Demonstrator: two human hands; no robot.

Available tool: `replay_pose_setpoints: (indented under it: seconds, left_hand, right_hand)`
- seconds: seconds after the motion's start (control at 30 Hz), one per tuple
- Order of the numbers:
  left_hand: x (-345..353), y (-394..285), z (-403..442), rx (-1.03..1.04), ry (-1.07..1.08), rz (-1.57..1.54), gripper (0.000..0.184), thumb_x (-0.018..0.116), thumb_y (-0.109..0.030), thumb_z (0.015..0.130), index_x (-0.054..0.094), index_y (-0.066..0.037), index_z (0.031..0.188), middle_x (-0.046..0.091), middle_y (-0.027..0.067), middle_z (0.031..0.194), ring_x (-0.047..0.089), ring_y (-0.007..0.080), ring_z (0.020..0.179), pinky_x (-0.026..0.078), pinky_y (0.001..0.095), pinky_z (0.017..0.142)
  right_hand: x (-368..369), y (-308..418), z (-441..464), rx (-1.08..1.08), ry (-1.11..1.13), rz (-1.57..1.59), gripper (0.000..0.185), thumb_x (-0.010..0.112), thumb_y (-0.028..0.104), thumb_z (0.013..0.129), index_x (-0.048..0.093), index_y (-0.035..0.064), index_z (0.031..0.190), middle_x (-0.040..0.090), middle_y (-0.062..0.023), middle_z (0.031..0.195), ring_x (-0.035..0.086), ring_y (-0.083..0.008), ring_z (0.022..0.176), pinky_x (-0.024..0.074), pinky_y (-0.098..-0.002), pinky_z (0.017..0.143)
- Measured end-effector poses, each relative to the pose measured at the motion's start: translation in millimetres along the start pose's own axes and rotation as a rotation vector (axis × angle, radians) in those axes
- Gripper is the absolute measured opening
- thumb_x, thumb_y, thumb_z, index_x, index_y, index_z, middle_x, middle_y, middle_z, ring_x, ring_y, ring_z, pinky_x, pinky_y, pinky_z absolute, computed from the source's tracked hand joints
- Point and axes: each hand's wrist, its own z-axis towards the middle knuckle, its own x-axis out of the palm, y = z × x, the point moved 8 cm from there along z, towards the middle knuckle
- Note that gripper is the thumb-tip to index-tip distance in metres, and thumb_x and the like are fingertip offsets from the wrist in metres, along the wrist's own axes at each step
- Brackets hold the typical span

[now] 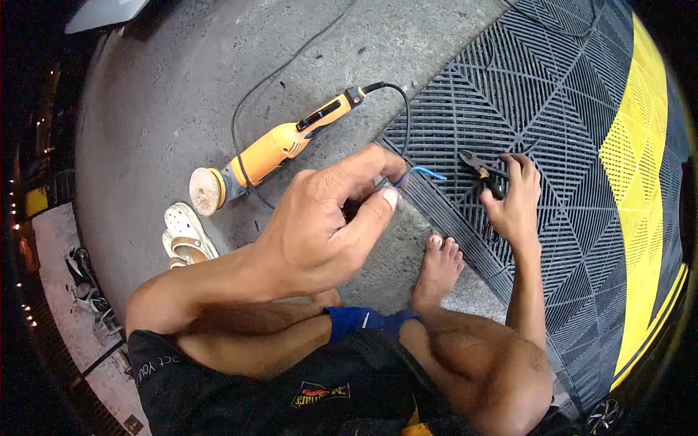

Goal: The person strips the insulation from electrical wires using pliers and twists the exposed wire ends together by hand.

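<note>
In front of me, my left hand (320, 218) is closed in a pinch on a thin electrical wire. The wire's blue end (430, 173) sticks out to the right past thumb and forefinger. Farther right, my right hand (519, 200) has its fingers wrapped round the handles of a pair of diagonal cutters (476, 161). The jaws point up and left, apart from the blue wire. Behind my left hand lies a yellow polisher (273, 151) with a round pale pad (207, 192); its black cord (407, 109) curves down toward the pinched fingers, which hide where it goes.
Black ribbed floor tiles (465, 94) with a yellow strip (638, 160) cover the right side. Bare concrete (167, 94) lies to the left, with a pair of pale clogs (190, 236) on it. My bare foot (438, 270) rests near the tile edge.
</note>
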Motion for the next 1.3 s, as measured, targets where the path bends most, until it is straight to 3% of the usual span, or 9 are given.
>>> replay_pose_setpoints:
  seconds: [0.13,0.2,0.27,0.33,0.47,0.6,0.83,1.07,1.3]
  left_hand:
    - [10.4,6.6,5.4,-0.149,0.062,-0.188,0.014,0.056,-0.005,0.092,0.057,0.001,0.105,0.055,-0.001,0.077,0.052,0.0053,0.065,0.041,0.0205,0.054]
    - [11.5,7.9,7.0,-0.186,0.044,-0.204,0.011,0.059,-0.005,0.09,0.058,0.0,0.1,0.056,0.0,0.076,0.052,0.0058,0.063,0.041,0.0221,0.052]
    - [6.5,-27.9,5.9,0.311,-0.004,0.182,0.006,0.064,-0.002,0.083,0.062,-0.001,0.089,0.055,0.0045,0.072,0.052,0.0092,0.059,0.04,0.0275,0.049]
    - [6.4,-33.2,4.2,0.388,-0.034,0.221,0.007,0.065,0.001,0.079,0.062,0.0,0.085,0.054,0.0063,0.07,0.051,0.0121,0.057,0.039,0.0293,0.049]
    - [5.4,-44.8,-2.1,0.566,-0.095,0.301,0.011,0.066,0.005,0.072,0.063,0.001,0.081,0.052,0.0084,0.065,0.05,0.0193,0.054,0.037,0.0321,0.048]
    - [6.9,-46.3,-2.7,0.56,-0.088,0.31,0.012,0.065,0.006,0.071,0.062,0.001,0.081,0.051,0.0085,0.065,0.05,0.0198,0.053,0.037,0.0318,0.048]
    - [7.1,-43.6,-3.2,0.497,-0.1,0.206,0.007,0.063,0.005,0.076,0.062,0.003,0.083,0.052,0.008,0.064,0.049,0.016,0.053,0.036,0.0308,0.047]
    - [7.5,-46.2,-3.9,0.465,-0.096,0.19,0.004,0.061,0.001,0.078,0.061,0.003,0.082,0.054,0.0091,0.064,0.05,0.0167,0.051,0.036,0.0302,0.047]
    - [9.5,-52.1,-2.2,0.471,-0.112,0.243,0.004,0.064,0.0,0.074,0.06,0.001,0.074,0.052,0.0074,0.058,0.049,0.0161,0.047,0.035,0.0299,0.044]
  right_hand:
    - [-64.2,83.4,12.5,-0.111,0.049,0.93,0.045,0.072,0.011,0.074,0.059,-0.0015,0.115,0.06,-0.0157,0.111,0.06,-0.0257,0.098,0.0496,-0.0336,0.082]
    - [-92.4,119.3,18.0,-0.274,0.041,0.925,0.036,0.071,0.008,0.076,0.063,-0.0028,0.109,0.062,-0.0165,0.101,0.062,-0.0249,0.089,0.0505,-0.031,0.076]
    - [-96.2,129.6,24.2,-0.325,0.086,0.902,0.031,0.071,0.007,0.077,0.064,-0.0032,0.105,0.064,-0.016,0.095,0.063,-0.0245,0.084,0.0505,-0.0305,0.073]
    - [-82.0,132.6,28.3,-0.292,0.256,1.047,0.021,0.069,0.004,0.079,0.066,-0.0039,0.098,0.064,-0.0149,0.085,0.063,-0.0234,0.076,0.0497,-0.0304,0.068]
    - [-83.6,132.0,30.7,-0.299,0.282,1.041,0.015,0.067,0.001,0.079,0.066,-0.004,0.093,0.064,-0.0131,0.081,0.063,-0.0233,0.073,0.0488,-0.0308,0.065]
    - [-88.6,134.0,28.8,-0.312,0.166,1.008,0.011,0.067,-0.003,0.072,0.063,-0.0059,0.082,0.064,-0.0138,0.082,0.061,-0.0199,0.074,0.047,-0.0286,0.067]
    - [-91.9,127.6,20.3,-0.368,-0.109,0.94,0.022,0.078,0.001,0.066,0.065,0.0003,0.084,0.064,-0.0098,0.082,0.057,-0.02,0.068,0.0447,-0.0284,0.062]
    - [-95.3,128.8,17.0,-0.415,-0.165,0.964,0.023,0.078,0.002,0.064,0.066,0.0016,0.084,0.064,-0.01,0.083,0.057,-0.0219,0.069,0.045,-0.0314,0.065]
    - [-122.3,141.7,1.3,-0.61,-0.476,0.551,0.032,0.074,0.007,0.054,0.07,0.0049,0.085,0.062,-0.0057,0.086,0.053,-0.0223,0.077,0.0438,-0.0324,0.063]
